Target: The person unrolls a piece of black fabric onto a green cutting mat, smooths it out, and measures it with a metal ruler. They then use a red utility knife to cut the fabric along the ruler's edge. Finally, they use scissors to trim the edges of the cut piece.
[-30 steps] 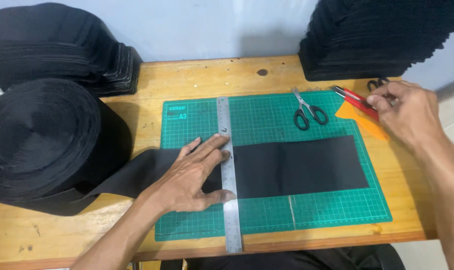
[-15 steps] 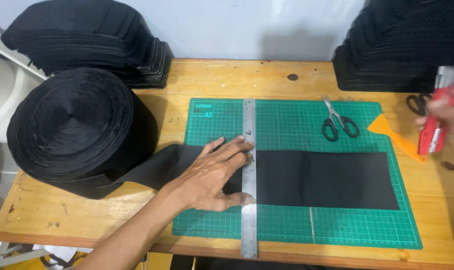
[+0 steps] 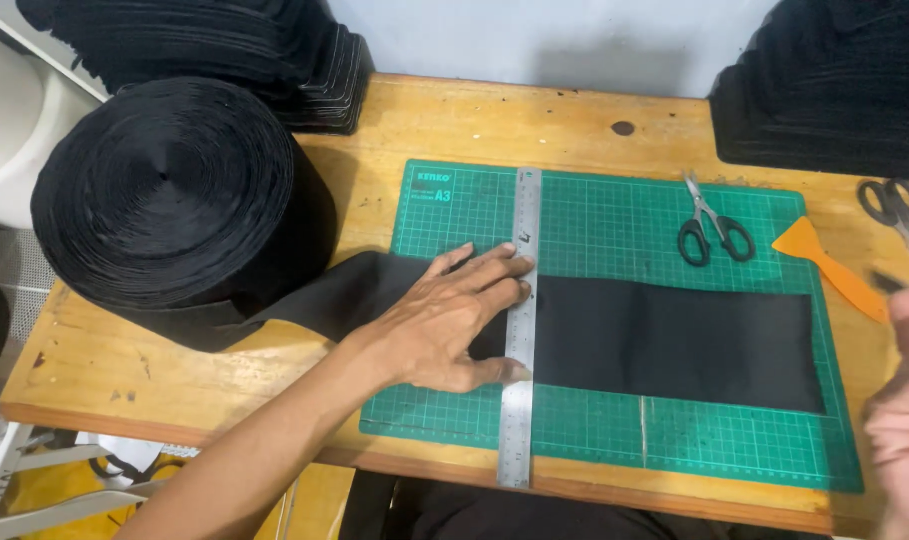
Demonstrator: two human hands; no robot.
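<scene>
- Pressing down, your left hand (image 3: 444, 325) lies flat with fingers spread apart, fingertips on the steel ruler (image 3: 520, 320) and palm on the black fabric strip (image 3: 674, 340); looks like that pins both so neither slides.
- Ruler runs 12-to-6 across the green cutting mat (image 3: 594, 215), square to the strip, so its right edge reads as a straight guide line.
- Fabric strip lies flat across the mat's middle, from the ruler out toward 3 o'clock; its tail feeds off at 9 o'clock to the big black roll (image 3: 169, 195) standing just beside the mat.
- Small scissors (image 3: 712, 228) sit on the mat at 1 o'clock, apart from the strip. Orange scraper (image 3: 824, 262) lies at 2 o'clock, half off the mat. Second scissors (image 3: 899, 215) rest on the wooden table (image 3: 474, 120) near the right edge.
- Stacks of black cut pieces (image 3: 834, 90) sit at the table's 1 o'clock corner, more at 11 o'clock; handy but off the mat.
- Your right hand (image 3: 904, 420) is at 4 o'clock, blurred and cut off by the frame; cannot tell finger state or whether it holds anything.
- Strip under your left palm is hidden.
- Mat's near right corner is covered by the right hand.
</scene>
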